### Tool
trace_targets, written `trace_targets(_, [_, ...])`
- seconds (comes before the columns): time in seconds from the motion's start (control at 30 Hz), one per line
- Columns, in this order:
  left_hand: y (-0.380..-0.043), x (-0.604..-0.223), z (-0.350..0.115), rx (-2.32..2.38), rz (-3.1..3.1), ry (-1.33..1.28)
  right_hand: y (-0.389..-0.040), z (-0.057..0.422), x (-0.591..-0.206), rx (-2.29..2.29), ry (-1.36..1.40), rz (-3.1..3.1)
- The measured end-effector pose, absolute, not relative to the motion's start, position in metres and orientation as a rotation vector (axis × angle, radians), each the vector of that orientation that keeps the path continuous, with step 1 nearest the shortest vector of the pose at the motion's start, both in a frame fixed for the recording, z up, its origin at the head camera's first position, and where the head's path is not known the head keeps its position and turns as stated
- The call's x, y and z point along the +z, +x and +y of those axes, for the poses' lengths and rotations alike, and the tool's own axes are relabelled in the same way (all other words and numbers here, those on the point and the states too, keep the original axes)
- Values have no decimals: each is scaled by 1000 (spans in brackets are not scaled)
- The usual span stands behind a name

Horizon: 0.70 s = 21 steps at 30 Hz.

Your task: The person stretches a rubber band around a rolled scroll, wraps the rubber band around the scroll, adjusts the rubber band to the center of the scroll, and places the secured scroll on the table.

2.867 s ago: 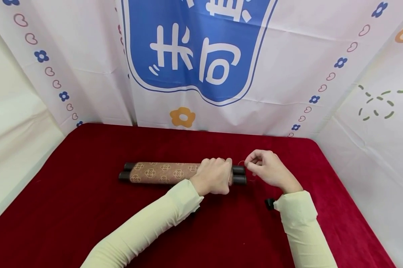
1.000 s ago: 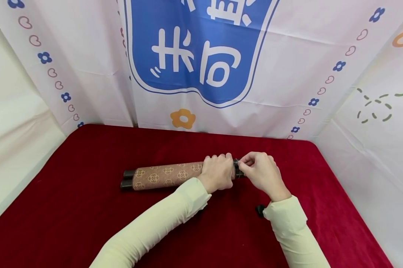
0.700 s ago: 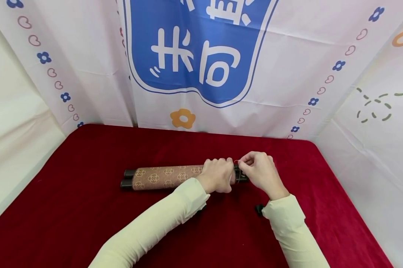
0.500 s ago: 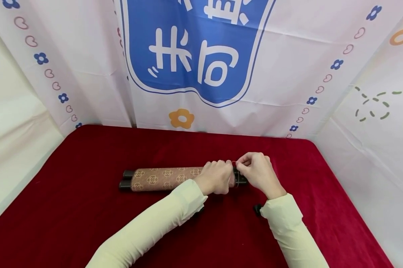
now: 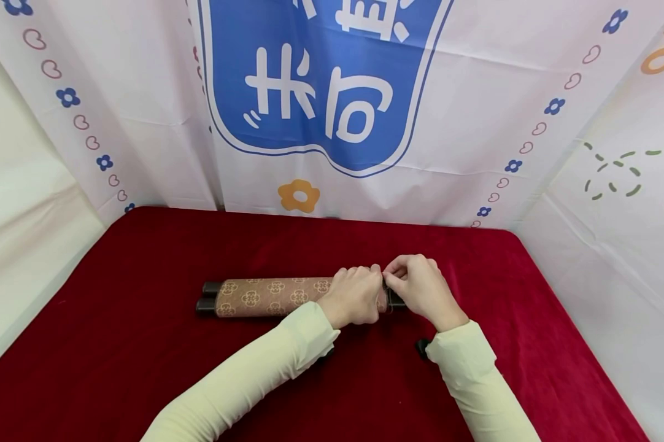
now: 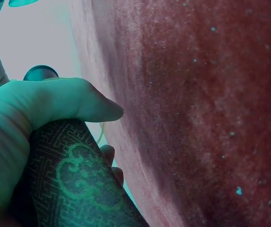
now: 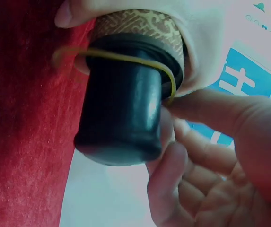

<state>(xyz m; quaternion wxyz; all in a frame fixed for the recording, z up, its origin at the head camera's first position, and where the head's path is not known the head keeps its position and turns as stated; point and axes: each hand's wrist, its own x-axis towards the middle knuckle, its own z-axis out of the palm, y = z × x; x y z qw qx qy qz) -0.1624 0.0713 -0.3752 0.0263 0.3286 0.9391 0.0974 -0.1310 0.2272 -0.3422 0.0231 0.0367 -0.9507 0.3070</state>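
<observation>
Backdrop (image 5: 475, 80): rising behind the roll (image 5: 262, 297), blue crest (image 5: 232, 37) with big white stylised characters, the upper ones cut off!
Red table (image 5: 144, 380): spread beneath the roll.
Roll: stretched across the table, brown with gold motifs.
Left hand (image 5: 354, 298): gripping the roll's right-hand part, hiding that stretch.
Right hand (image 5: 423, 288): at the roll's right end, pinching a yellow band (image 7: 126, 57) (fingertips hard to make out from above).
Black end (image 7: 121, 109): poking from the roll, band slung across it, one side blurred.

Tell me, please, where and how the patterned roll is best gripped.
The patterned roll is probably best gripped near its middle, from above: its long, narrow top lies exposed there, while the left hand and right hand crowd its right end.
</observation>
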Motion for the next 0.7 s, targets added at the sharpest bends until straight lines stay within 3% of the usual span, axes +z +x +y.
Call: trace_targets(0.7, [-175, -371, 69, 372, 2926, 1004, -115, 217, -327, 810, 132, -3067])
